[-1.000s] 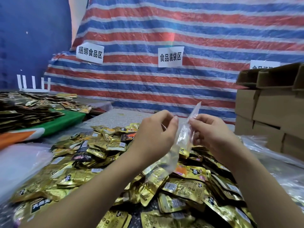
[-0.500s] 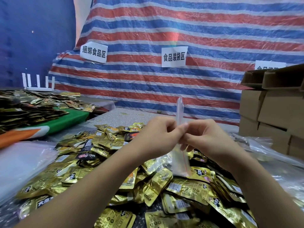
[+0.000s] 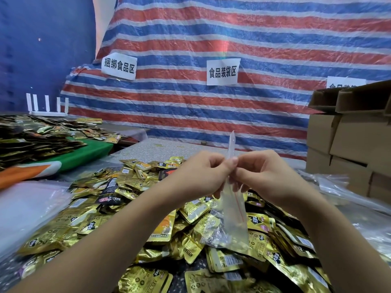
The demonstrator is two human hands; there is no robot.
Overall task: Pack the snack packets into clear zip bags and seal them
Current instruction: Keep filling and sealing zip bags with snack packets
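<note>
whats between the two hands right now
In the head view, the clear zip bag stands between the left hand and right hand; both pinch it near its upper part.

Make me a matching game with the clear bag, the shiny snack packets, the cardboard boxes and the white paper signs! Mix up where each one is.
Things:
1. clear zip bag
2. snack packets
3. cardboard boxes
4. paper signs

Places:
A. stacked at the right edge
B. stuck on the striped tarp
C. pinched between left hand and right hand
D. heaped on the table under the hands

Pairs: 1-C, 2-D, 3-A, 4-B
</note>
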